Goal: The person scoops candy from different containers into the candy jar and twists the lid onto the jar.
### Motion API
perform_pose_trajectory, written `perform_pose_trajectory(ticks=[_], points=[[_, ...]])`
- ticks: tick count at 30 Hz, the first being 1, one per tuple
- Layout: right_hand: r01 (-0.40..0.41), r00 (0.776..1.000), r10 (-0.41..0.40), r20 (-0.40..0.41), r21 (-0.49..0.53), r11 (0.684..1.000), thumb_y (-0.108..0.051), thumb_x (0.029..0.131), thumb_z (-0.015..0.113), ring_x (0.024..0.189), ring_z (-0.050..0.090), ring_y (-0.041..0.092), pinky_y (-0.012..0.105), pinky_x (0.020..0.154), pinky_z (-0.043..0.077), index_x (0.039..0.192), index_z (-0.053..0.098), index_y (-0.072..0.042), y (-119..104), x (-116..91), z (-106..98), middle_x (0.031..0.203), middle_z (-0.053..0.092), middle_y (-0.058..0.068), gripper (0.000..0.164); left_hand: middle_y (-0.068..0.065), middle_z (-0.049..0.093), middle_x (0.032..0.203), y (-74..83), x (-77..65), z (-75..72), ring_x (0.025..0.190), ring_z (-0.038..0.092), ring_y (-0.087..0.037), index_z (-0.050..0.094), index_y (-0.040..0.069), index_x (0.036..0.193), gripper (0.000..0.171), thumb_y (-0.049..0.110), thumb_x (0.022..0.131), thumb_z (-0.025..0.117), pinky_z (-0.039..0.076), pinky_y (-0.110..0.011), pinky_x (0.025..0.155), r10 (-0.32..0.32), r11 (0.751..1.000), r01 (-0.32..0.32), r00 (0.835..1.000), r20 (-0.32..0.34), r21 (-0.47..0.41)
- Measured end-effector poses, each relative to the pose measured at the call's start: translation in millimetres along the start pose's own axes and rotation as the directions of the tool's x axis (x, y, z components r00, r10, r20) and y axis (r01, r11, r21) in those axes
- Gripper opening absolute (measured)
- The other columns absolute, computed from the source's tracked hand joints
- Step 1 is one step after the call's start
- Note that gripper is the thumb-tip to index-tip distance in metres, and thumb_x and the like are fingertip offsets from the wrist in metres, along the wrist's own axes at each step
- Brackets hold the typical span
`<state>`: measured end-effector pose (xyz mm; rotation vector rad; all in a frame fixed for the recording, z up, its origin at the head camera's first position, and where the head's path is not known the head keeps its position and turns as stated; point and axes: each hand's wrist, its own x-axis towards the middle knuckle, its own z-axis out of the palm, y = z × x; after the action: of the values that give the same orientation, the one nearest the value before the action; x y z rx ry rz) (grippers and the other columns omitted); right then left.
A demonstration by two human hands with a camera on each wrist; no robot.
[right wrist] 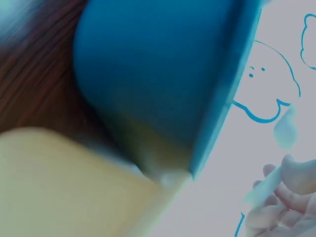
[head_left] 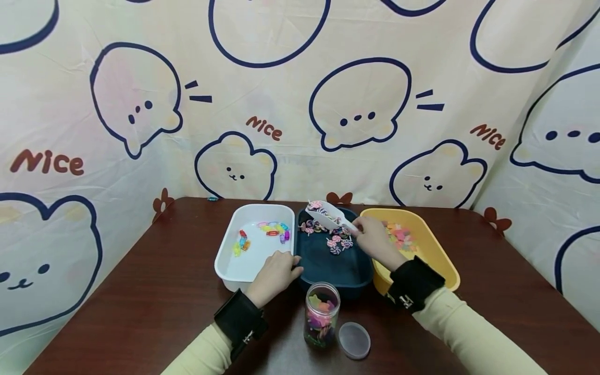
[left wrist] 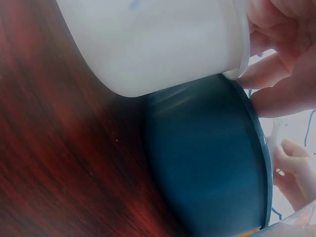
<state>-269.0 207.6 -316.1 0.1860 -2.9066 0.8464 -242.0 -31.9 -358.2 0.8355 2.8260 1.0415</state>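
My right hand (head_left: 377, 239) grips the handle of a white scoop (head_left: 330, 216), held over the far part of a dark blue tub (head_left: 328, 265). Pink and dark-striped swirl candies (head_left: 316, 206) lie in the scoop's bowl, with more swirl candies (head_left: 338, 244) beneath in the tub. In the right wrist view, fingers and thumb (right wrist: 296, 175) close around the handle. My left hand (head_left: 275, 273) rests at the near corner where the white tub (head_left: 244, 260) meets the blue one. Its thumb (left wrist: 284, 96) lies at the blue rim in the left wrist view.
A clear jar (head_left: 321, 315) partly filled with colourful candies stands in front of the blue tub, its round lid (head_left: 354, 340) beside it. A yellow tub (head_left: 438, 255) on the right holds pastel pieces (head_left: 400, 237). Bright small candies (head_left: 274, 229) lie in the white tub.
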Motion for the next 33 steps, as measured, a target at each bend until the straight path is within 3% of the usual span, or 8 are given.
perform_pose_trajectory(ticks=[6,12,17,26,30,33], points=[[0.064,0.996,-0.068,-0.053,-0.066,0.996,0.0,0.099,0.056,0.084,0.053,0.032,0.033,0.07,0.04,0.103,0.066,0.011,8,-22,-22,0.093,0.059,0.021,0.015,0.001,0.039,0.057,-1.5,-2.8,-0.6,0.054,0.044,-0.01,0.071,-0.006,0.086,0.017,0.005,0.098,0.066,0.03,-0.016,0.052,0.005,1.0,-0.005,1.0,-0.019,0.005],[0.068,0.996,-0.072,-0.055,-0.058,0.996,0.001,0.098,0.058,0.09,0.054,0.034,0.039,0.077,0.047,0.111,0.066,0.012,19,-43,-41,0.105,0.063,0.027,0.019,-0.004,0.045,0.058,-3.0,-5.3,-1.0,0.054,0.044,-0.012,0.073,-0.01,0.096,0.015,0.004,0.097,0.067,0.029,-0.017,0.051,0.02,1.0,-0.019,0.999,-0.038,0.024],[0.052,0.995,-0.06,-0.079,-0.1,0.994,0.002,0.096,0.061,0.09,0.055,0.034,0.039,0.075,0.049,0.114,0.067,0.011,27,-62,-55,0.108,0.064,0.027,0.021,-0.021,0.071,0.085,-3.7,-2.5,-0.5,0.062,0.05,-0.016,0.073,-0.012,0.111,0.024,0.007,0.096,0.069,0.033,-0.019,0.054,0.026,0.998,-0.024,0.999,-0.034,0.05],[0.077,0.991,-0.094,-0.096,-0.167,0.983,0.002,0.093,0.066,0.088,0.051,0.029,0.035,0.07,0.044,0.108,0.07,0.008,33,-89,-65,0.103,0.066,0.022,0.017,-0.025,0.073,0.104,-5.8,-0.4,-0.3,0.069,0.054,-0.019,0.071,-0.01,0.12,0.03,0.01,0.098,0.067,0.038,-0.02,0.055,0.0,1.0,0.0,1.0,0.002,0.022],[0.114,0.985,-0.137,-0.108,-0.193,0.974,0.003,0.091,0.069,0.088,0.051,0.026,0.034,0.07,0.042,0.104,0.072,0.006,34,-99,-63,0.099,0.067,0.015,0.014,-0.027,0.071,0.119,-5.7,-3.8,-6.4,0.086,0.067,-0.028,0.07,-0.008,0.123,0.031,0.011,0.1,0.064,0.059,-0.033,0.075,-0.012,1.0,0.012,1.0,-0.027,-0.013],[0.157,0.975,-0.186,-0.123,-0.215,0.964,0.004,0.089,0.071,0.087,0.051,0.022,0.032,0.07,0.043,0.1,0.073,0.002,34,-108,-59,0.095,0.067,0.008,0.011,-0.028,0.069,0.126,-5.2,-9.9,-11.8,0.107,0.07,-0.038,0.07,-0.007,0.123,0.029,0.011,0.102,0.06,0.059,-0.05,0.095,0.024,0.998,-0.03,0.993,-0.113,-0.056]])
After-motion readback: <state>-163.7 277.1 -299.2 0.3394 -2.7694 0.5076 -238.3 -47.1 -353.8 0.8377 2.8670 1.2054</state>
